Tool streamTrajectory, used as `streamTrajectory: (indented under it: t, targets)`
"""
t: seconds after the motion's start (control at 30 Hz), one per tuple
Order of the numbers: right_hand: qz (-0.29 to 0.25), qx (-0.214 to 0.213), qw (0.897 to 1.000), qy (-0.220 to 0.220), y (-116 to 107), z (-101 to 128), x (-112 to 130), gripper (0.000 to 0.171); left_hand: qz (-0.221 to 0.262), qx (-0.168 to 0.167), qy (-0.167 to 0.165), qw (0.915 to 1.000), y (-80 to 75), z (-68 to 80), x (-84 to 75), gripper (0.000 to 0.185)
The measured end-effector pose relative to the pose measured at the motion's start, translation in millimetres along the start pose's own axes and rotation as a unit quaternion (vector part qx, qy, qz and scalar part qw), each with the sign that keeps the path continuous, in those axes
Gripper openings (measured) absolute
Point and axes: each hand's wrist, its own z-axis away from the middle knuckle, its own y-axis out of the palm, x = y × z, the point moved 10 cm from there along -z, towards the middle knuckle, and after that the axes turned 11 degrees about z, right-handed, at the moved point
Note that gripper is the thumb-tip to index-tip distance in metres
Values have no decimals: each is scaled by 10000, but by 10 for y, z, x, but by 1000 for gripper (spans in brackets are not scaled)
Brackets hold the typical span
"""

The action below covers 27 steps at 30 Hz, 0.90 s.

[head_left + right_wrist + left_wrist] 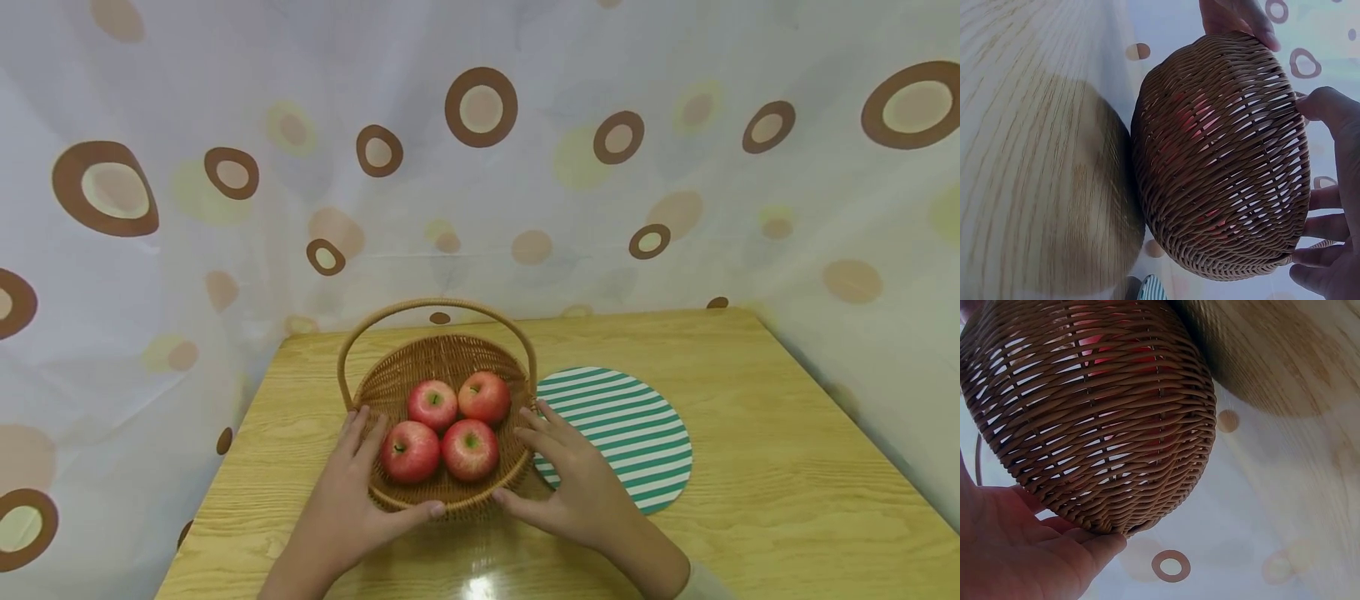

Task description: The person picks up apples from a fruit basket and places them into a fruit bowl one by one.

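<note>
A brown wicker basket [442, 354] with an arched handle [438, 302] stands on the wooden table, several red apples [471, 450] lying in it. My left hand [351, 500] grips its rim at the left, fingers over the edge by the handle's base and thumb along the front. On the other side my right hand [581, 487] holds the rim likewise, thumb at the front right. Both wrist views show the basket's woven side [1222, 162] from low down, red showing through the gaps. In the left wrist view, the left hand [1029, 550] meets the rim.
Right of the basket, a round green-and-white striped placemat [622, 433] lies flat, partly behind the right hand. The wooden table [780, 442] extends to the right. A white curtain with brown circles [540, 192] hangs behind and at both sides.
</note>
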Motion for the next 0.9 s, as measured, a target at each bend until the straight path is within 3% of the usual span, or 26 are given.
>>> streamTrajectory:
  t: [0.43,0.9]
  targets:
    - [32,-293,9992,-267,-45,-45,51,60,48,151,-189,9997,59,15,35,133]
    - [224,-266,9980,-530,-36,-138,132,58,-116,263,-284,9992,47,16,13,136]
